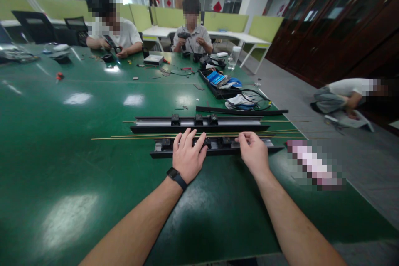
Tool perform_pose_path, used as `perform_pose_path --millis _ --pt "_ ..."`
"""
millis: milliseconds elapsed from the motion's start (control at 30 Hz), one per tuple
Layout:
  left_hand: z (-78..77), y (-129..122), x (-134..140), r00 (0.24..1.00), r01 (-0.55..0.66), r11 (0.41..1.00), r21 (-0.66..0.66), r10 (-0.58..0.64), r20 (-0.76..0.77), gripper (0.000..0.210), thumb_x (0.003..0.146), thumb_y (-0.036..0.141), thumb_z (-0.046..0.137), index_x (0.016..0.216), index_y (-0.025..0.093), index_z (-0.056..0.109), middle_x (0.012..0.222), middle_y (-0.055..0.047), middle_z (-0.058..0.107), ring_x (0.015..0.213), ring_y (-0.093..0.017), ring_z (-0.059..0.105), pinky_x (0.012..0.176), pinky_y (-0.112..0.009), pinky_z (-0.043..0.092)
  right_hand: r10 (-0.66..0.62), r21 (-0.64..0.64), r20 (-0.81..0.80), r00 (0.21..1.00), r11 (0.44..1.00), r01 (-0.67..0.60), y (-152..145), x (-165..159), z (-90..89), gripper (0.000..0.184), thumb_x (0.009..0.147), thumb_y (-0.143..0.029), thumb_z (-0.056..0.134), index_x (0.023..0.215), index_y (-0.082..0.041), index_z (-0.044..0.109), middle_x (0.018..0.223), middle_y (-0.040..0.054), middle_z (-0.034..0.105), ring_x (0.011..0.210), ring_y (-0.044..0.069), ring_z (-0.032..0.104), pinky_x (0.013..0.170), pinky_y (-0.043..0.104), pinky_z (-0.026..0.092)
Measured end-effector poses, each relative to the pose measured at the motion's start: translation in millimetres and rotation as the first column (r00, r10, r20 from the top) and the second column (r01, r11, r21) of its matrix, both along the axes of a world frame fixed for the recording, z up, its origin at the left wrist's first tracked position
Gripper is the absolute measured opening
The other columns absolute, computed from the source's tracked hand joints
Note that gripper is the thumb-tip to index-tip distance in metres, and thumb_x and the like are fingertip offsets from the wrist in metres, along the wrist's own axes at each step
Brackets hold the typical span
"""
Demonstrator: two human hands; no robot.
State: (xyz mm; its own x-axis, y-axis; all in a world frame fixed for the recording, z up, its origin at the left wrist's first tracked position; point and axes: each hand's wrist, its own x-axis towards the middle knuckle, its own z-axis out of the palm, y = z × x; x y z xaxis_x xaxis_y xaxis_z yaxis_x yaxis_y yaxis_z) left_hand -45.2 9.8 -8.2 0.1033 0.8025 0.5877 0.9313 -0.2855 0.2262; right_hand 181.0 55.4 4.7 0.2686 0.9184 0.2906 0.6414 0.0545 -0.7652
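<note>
My left hand [188, 153] lies with spread fingers over the nearer black rail [218, 152], which has a silvery channel and several small black blocks in it. To the right, my right hand [254, 151] is closed in a pinch at the same rail, by a black block [229, 141]; whatever sits between its fingertips is too small to make out. Thin brass-coloured rods [124, 137] run lengthwise between this rail and a second black rail [199, 128] just behind it. That second rail also carries black blocks [198, 119] in its channel.
A black strip [241, 111] lies behind the rails. Beyond it are a white cloth bundle [243, 102] and a black tray [218, 89] holding a blue box. Two people [114, 35] sit across the green table [93, 112]; another person [349, 91] crouches on the floor at right.
</note>
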Motion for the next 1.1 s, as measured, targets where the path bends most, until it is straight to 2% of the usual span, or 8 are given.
perform_pose_path --millis 133,333,1100 --pt "1.0 0.1 0.3 1.000 -0.001 1.000 0.001 0.001 0.004 0.044 0.096 0.038 0.053 0.139 0.031 0.056 0.146 -0.009 0.054 0.144 -0.027 0.039 0.120 -0.050 0.025 0.056 0.000 -0.013 0.998 0.998 -0.056 -1.0 -1.8 0.8 0.030 0.093 -0.049 0.054 0.093 -0.023 0.069 0.091 0.0062 0.078 0.083 0.024 0.071 0.079 0.035 0.049" --pt "0.6 0.2 -0.4 1.000 0.007 1.000 -0.001 -0.007 -0.006 0.044 0.097 0.039 0.052 0.140 0.031 0.055 0.146 -0.009 0.054 0.144 -0.027 0.039 0.120 -0.050 0.024 0.032 0.002 -0.038 0.999 0.999 -0.032 -2.4 -1.3 0.1 0.042 0.091 -0.057 0.052 0.100 -0.020 0.070 0.093 0.0108 0.077 0.075 0.024 0.071 0.069 0.035 0.052" --pt "0.7 -0.7 0.1 1.000 -0.018 1.000 0.000 0.018 -0.014 0.042 0.098 0.040 0.051 0.139 0.033 0.056 0.146 -0.010 0.054 0.144 -0.027 0.039 0.120 -0.053 0.022 0.016 0.014 -0.034 0.999 1.000 -0.015 2.1 6.3 -5.5 0.045 0.090 -0.060 0.051 0.099 -0.020 0.071 0.093 0.0112 0.078 0.072 0.024 0.071 0.066 0.034 0.051"
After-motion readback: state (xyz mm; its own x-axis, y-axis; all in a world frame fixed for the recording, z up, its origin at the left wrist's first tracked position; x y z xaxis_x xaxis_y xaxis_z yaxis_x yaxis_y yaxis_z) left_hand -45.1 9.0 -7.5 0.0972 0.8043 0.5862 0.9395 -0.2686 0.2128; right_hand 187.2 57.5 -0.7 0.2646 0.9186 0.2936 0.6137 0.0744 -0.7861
